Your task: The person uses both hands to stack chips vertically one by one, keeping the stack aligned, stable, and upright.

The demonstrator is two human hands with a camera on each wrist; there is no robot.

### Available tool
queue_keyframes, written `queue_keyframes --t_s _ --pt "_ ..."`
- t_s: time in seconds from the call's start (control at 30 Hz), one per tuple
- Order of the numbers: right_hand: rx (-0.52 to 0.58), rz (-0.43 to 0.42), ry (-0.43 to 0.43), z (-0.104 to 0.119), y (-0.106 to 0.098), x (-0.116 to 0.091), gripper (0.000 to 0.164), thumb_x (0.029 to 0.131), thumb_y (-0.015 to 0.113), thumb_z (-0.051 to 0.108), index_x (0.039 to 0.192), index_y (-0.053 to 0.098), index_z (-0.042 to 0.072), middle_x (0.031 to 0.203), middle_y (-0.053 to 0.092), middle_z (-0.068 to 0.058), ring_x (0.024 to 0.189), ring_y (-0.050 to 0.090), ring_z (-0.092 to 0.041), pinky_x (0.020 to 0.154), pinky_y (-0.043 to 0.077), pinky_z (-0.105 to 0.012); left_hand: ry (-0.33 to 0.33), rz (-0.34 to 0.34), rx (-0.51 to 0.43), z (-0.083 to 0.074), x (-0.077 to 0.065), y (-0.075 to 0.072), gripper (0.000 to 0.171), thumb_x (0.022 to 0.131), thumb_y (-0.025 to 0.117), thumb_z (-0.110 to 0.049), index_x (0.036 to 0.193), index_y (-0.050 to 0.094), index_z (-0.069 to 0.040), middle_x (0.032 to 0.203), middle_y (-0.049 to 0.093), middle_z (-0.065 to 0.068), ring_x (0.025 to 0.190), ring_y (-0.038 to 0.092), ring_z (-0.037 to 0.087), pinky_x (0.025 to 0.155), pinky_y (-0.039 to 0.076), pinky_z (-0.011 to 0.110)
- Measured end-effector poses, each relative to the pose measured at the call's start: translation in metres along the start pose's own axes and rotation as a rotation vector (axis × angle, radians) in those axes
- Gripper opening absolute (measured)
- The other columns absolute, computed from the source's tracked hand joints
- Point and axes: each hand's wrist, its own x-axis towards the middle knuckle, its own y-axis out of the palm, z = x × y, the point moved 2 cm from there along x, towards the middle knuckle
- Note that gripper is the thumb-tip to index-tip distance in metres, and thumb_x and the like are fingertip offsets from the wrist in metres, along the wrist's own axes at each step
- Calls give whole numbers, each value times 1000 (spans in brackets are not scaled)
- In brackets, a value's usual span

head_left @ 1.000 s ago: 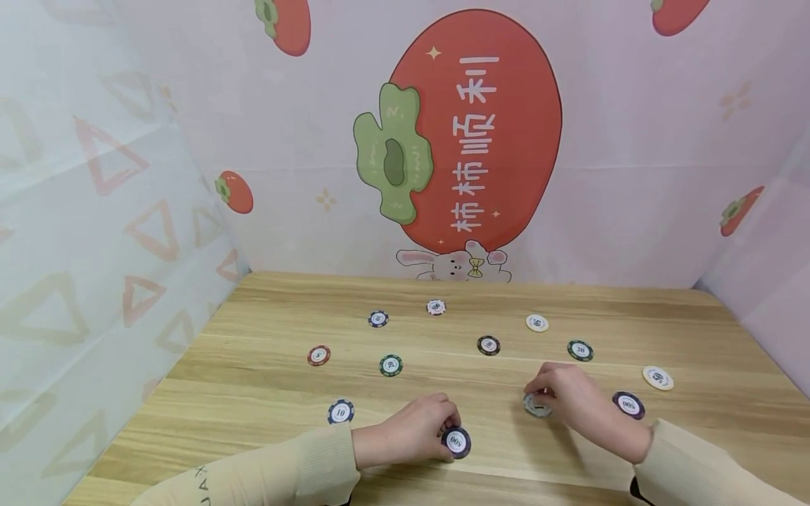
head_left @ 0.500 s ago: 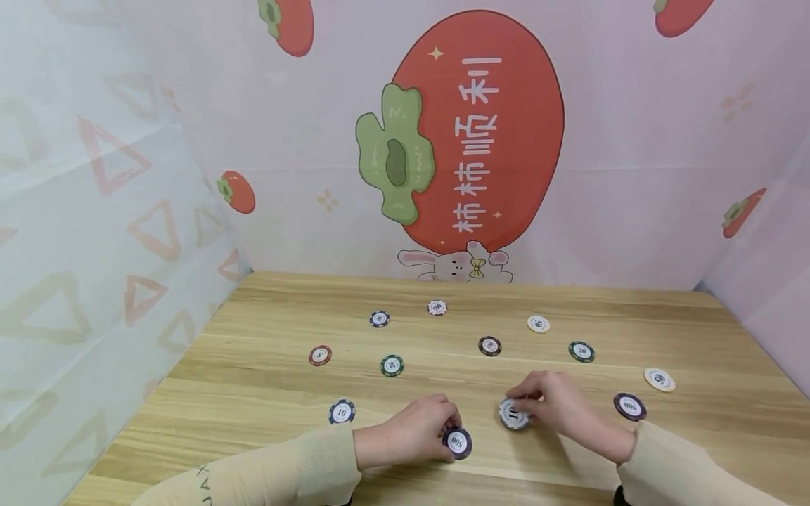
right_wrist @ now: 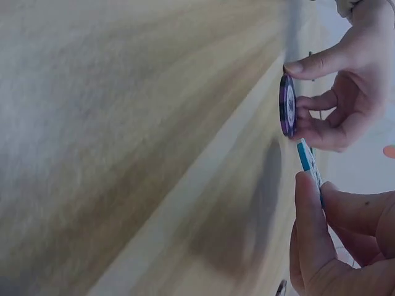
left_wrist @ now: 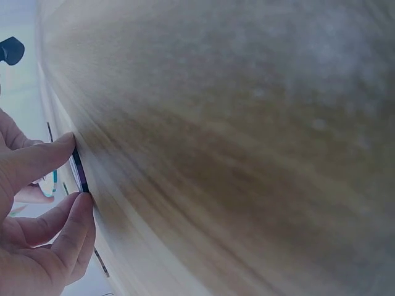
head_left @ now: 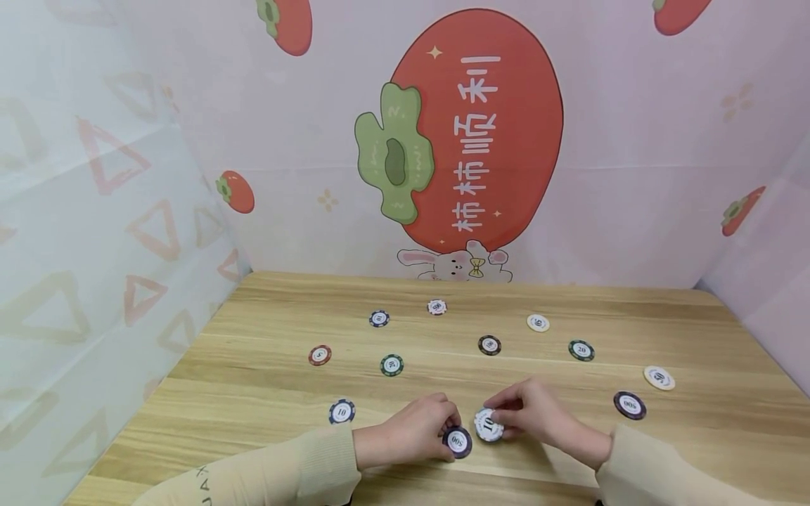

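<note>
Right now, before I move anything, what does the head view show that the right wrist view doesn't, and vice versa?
Only the head view: the digits 10 on the white chip, readable numbers on the red 5 chip and right-hand green 20 chip, and the wall lettering.

Only the right wrist view: the white chip nearly edge-on, its teal rim plainly visible.

Both: the left hand holding a purple 500 chip, and the right hand pinching the white chip.

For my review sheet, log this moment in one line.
left hand: grips purple 500 chip | right hand: pinches pale chip | chips: close, not touching
</note>
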Motion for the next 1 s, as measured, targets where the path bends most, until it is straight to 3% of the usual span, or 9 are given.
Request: queue_keyframes --t_s 0.2,0.5,1.0 --pt "69 28 12 1 10 1 18 79 64 -3 95 64 -12 83 64 -12 67 60 -16 55 53 -28 2 0 0 0 0 0 33 65 81 -21 91 62 -12 81 49 -10 71 44 -2 64 39 12" --pt "80 20 48 3 21 4 18 79 63 -5 96 63 -12 80 64 -10 67 60 -15 56 53 -28 10 -10 40 -1 0 -1 36 64 82 -23 92 62 -11 80 48 -10 70 42 -1 64 39 12" --pt "112 38 25 4 31 5 16 78 62 -8 93 63 -13 82 65 -15 69 61 -17 57 53 -28 8 -16 30 0 0 0 34 64 82 -22 89 61 -11 78 48 -10 69 41 -2 63 38 12"
